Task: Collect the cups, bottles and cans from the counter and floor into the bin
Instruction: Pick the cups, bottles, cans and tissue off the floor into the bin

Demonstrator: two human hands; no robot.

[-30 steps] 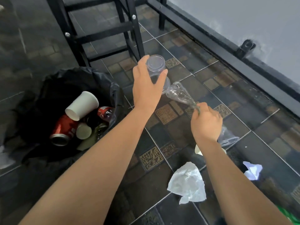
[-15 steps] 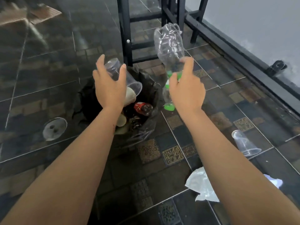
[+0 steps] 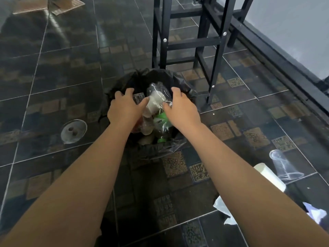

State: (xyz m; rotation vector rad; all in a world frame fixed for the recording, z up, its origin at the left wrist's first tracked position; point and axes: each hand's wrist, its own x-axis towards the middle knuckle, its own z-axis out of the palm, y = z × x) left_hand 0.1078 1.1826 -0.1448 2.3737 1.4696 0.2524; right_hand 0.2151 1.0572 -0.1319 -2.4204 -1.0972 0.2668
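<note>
Two hands above the black-lined bin [image 3: 122, 81]: our right hand [image 3: 179, 108] lies spread beside the bottle [image 3: 160, 122] resting inside; whether our left hand [image 3: 123, 107] grips the clear cup [image 3: 138, 97], we cannot tell.

Dark patterned floor [image 3: 71, 77] tiles fill the view. A black stool [image 3: 201, 41] stands near a grey wall [image 3: 293, 24] edged with black skirting [image 3: 284, 68]. Cardboard [image 3: 30, 8] lies far off at the left, a round drain [image 3: 73, 131] is set in a tile, and crumpled paper [image 3: 225, 211] lies at the lower right.
</note>
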